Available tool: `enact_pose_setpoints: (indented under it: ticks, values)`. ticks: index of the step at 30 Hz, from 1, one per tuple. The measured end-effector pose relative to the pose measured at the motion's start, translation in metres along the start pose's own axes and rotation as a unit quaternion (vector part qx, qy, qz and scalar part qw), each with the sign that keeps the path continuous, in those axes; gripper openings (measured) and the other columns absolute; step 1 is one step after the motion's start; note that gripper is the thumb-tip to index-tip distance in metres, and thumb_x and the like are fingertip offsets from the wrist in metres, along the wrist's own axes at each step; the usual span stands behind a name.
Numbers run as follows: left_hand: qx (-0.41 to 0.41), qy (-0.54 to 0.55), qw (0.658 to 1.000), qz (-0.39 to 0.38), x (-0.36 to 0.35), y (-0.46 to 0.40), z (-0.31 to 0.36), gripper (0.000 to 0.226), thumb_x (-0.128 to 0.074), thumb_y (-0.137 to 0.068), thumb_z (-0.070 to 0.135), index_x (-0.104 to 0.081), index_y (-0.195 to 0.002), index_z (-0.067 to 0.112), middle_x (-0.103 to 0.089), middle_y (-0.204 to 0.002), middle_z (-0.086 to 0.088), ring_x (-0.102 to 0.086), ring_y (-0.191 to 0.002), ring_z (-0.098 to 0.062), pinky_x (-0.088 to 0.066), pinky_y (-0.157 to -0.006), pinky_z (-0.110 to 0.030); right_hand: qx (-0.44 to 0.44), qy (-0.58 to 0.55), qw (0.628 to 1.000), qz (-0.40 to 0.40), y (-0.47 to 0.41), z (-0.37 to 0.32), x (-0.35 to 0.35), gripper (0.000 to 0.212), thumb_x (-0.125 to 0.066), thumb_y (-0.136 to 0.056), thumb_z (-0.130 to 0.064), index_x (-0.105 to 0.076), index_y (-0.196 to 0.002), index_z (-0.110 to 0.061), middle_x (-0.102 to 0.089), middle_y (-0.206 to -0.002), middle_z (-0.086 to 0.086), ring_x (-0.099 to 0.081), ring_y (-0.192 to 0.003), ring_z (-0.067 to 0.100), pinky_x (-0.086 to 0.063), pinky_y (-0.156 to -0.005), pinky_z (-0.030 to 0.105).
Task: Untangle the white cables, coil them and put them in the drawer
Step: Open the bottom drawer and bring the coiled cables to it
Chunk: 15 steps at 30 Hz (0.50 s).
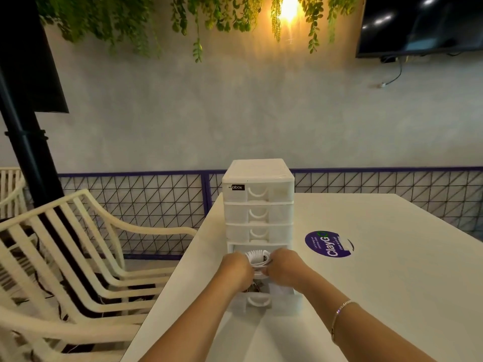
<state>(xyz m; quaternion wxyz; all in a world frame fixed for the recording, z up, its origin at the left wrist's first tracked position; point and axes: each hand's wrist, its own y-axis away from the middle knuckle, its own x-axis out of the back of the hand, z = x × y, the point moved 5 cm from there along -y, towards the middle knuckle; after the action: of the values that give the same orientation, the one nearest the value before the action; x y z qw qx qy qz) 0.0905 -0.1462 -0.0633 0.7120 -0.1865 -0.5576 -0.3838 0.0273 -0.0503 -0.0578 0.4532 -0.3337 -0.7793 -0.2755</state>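
A bottom drawer (261,301) stands pulled out from a white drawer unit (258,194) near the left edge of a white table (392,283). Above the open drawer, the left hand (236,267) and right hand (285,267) both grip a coiled white cable (257,258) between them. A purple round sticker (328,244) lies just right of the unit; cream chairs (78,257) stand beyond the table's left edge

— Where does the view look from?
— From the person's head, above the near edge of the table (366,270), facing forward and slightly down.
— How near?
— Close; both forearms reach in from the near edge toward the drawer unit (257,205), with the wall (235,113) far behind
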Motion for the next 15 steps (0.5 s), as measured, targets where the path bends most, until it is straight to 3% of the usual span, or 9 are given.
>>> enact_pose_setpoints:
  ticks: [3,6,7,9,11,13,15]
  values:
    - [-0.01,-0.019,1.0,-0.011,0.003,0.002,0.002,0.034,-0.05,-0.095,0.025,-0.055,-0.121,0.004,-0.06,-0.121,-0.01,-0.053,-0.087,-0.019,-0.038,-0.07,-0.02,0.011,0.021,1.0,-0.003,0.002,-0.002,0.003,0.009,-0.048,-0.092,-0.018,-0.054,-0.089,-0.012,-0.055,-0.082,0.004,-0.049,-0.08,0.018,-0.032,-0.049,0.016]
    - [-0.043,0.002,0.998,0.051,0.024,0.009,0.008,0.029,-0.053,-0.093,0.027,-0.06,-0.111,0.005,-0.063,-0.113,-0.01,-0.06,-0.097,-0.025,-0.043,-0.071,-0.027,0.03,0.005,0.999,0.02,0.009,0.0,0.017,0.013,-0.052,-0.092,-0.021,-0.058,-0.092,-0.009,-0.061,-0.107,0.009,-0.054,-0.093,0.021,-0.04,-0.064,0.02]
    - [-0.061,0.034,0.992,0.106,0.038,0.014,0.01,0.027,-0.051,-0.094,0.026,-0.062,-0.106,0.005,-0.064,-0.109,-0.011,-0.06,-0.097,-0.026,-0.043,-0.071,-0.029,0.03,-0.028,0.998,0.041,0.01,0.005,0.025,0.026,-0.056,-0.091,-0.025,-0.059,-0.11,-0.007,-0.059,-0.122,0.009,-0.055,-0.107,0.023,-0.043,-0.076,0.021]
    - [-0.098,0.096,0.96,0.244,0.072,0.028,0.015,0.025,-0.045,-0.096,0.022,-0.063,-0.106,0.007,-0.064,-0.106,-0.01,-0.059,-0.096,-0.025,-0.043,-0.073,-0.031,0.019,-0.093,0.994,0.055,0.017,0.018,0.039,0.065,-0.065,-0.086,-0.033,-0.038,-0.14,-0.01,-0.046,-0.142,0.007,-0.045,-0.128,0.023,-0.04,-0.101,0.027]
    - [-0.144,0.129,0.915,0.355,0.102,0.039,0.022,0.025,-0.044,-0.097,0.022,-0.062,-0.111,0.011,-0.062,-0.113,-0.006,-0.053,-0.104,-0.022,-0.041,-0.079,-0.03,0.024,-0.113,0.993,0.027,0.029,0.03,0.045,0.089,-0.072,-0.078,-0.038,-0.022,-0.147,-0.014,-0.037,-0.148,0.005,-0.039,-0.133,0.023,-0.036,-0.106,0.029]
    - [-0.207,0.12,0.889,0.391,0.123,0.04,0.036,0.03,-0.046,-0.096,0.024,-0.056,-0.122,0.014,-0.054,-0.128,-0.004,-0.041,-0.12,-0.021,-0.037,-0.091,-0.03,0.018,-0.085,0.996,-0.027,0.038,0.043,0.039,0.11,-0.078,-0.071,-0.04,-0.006,-0.15,-0.013,-0.028,-0.152,0.005,-0.03,-0.138,0.022,-0.03,-0.107,0.029]
    - [-0.25,0.062,0.896,0.362,0.134,0.028,0.053,0.044,-0.047,-0.096,0.03,-0.043,-0.138,0.018,-0.036,-0.147,-0.007,-0.025,-0.135,-0.023,-0.026,-0.109,-0.034,0.008,-0.068,0.995,-0.076,0.044,0.056,0.027,0.127,-0.082,-0.065,-0.042,0.008,-0.149,-0.013,-0.022,-0.155,0.005,-0.024,-0.141,0.022,-0.026,-0.11,0.03]
